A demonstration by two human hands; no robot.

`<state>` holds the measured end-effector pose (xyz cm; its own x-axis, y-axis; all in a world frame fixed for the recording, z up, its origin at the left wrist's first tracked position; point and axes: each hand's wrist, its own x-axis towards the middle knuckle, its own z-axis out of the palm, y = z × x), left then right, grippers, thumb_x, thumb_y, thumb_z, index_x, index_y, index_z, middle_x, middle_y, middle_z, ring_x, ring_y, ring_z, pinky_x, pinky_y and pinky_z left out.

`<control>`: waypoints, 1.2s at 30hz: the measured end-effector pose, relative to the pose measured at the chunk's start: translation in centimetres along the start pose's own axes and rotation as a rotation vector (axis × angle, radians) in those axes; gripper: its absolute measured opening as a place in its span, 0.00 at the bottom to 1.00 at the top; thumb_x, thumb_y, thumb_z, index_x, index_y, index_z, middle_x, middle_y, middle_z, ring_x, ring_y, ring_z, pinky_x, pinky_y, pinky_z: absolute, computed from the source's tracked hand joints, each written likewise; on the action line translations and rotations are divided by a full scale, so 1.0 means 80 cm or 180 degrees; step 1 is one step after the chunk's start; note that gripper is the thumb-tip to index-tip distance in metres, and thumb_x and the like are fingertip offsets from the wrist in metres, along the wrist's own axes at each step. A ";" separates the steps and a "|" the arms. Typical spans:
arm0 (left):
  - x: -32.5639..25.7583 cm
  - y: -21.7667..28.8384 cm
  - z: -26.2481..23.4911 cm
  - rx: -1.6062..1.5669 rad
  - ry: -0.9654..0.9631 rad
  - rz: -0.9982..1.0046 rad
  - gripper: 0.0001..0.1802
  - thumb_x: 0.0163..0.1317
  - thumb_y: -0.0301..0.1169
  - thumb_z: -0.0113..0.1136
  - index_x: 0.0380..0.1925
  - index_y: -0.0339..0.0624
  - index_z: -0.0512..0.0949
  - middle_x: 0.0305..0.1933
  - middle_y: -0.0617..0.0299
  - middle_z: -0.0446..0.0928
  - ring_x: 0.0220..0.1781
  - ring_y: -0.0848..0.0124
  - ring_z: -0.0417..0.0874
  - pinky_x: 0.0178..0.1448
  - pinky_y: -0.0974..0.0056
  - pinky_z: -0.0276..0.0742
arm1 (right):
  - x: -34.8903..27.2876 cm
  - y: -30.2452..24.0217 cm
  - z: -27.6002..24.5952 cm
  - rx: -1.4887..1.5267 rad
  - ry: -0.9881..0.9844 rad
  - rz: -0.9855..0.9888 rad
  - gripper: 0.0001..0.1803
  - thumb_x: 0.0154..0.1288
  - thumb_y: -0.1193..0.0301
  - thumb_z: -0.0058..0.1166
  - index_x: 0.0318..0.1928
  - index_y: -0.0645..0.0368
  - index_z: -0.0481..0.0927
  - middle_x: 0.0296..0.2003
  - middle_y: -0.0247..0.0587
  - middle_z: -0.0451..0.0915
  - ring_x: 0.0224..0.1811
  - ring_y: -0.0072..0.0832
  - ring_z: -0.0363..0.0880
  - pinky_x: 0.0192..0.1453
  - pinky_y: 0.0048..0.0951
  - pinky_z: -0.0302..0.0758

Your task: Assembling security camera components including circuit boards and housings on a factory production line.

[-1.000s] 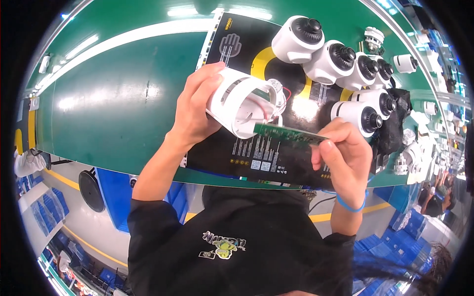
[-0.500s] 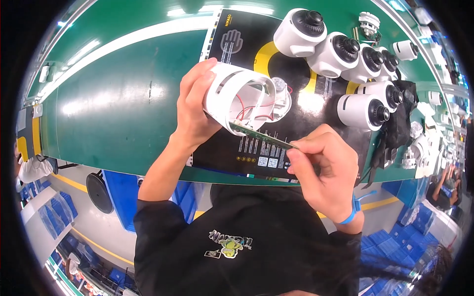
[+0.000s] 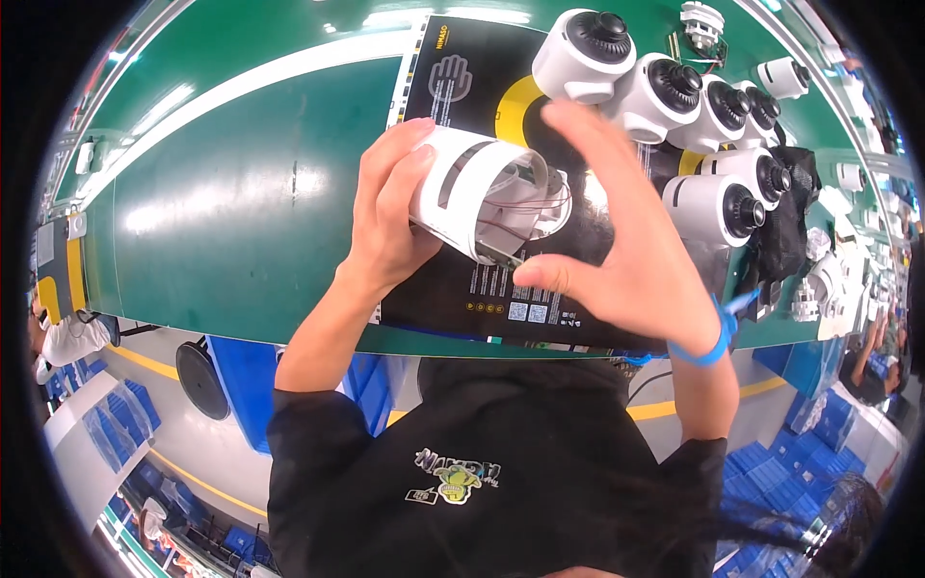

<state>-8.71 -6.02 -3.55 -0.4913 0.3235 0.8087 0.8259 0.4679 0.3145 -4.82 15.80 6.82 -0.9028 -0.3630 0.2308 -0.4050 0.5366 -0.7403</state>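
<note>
My left hand [image 3: 390, 207] is closed around a white cylindrical housing [image 3: 461, 181], tilted with its open end toward the right. Thin wires and white inner parts show inside that opening, and a round white end piece [image 3: 556, 204] sits just beyond it. A green circuit board [image 3: 497, 256] is mostly inside the housing along its near wall, with only a short end showing. My right hand [image 3: 626, 241] is open, its fingers stretched out and away from the housing. Its thumb is at the board's outer end; whether it touches cannot be made out.
Several white housings with black knobs [image 3: 670, 89] stand at the right on a black printed mat [image 3: 434, 289]. A loose white assembly [image 3: 701, 27] lies behind them. Black bags [image 3: 795, 202] are at the right, on the green table [image 3: 231, 222]. Blue bins [image 3: 236, 385] are below its front edge.
The circuit board has slid deeper into the housing. My right hand has let go of its pinch on the board, opened, and moved up with fingers spread. My left hand keeps its hold.
</note>
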 end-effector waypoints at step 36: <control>0.000 0.023 0.017 -0.0045 -0.0242 0.0017 0.40 0.43 0.26 0.75 0.55 0.39 0.62 0.59 0.42 0.65 0.57 0.49 0.74 0.56 0.54 0.76 | -0.133 -0.007 0.141 0.2008 0.1880 0.2083 0.52 0.39 0.65 0.76 0.62 0.67 0.57 0.52 0.48 0.68 0.54 0.32 0.70 0.58 0.31 0.69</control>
<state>-7.58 -4.08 -3.66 -0.5061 0.3877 0.7704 0.8321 0.4546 0.3177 6.64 10.78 -2.38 -0.9121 0.3662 -0.1844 0.1758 -0.0569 -0.9828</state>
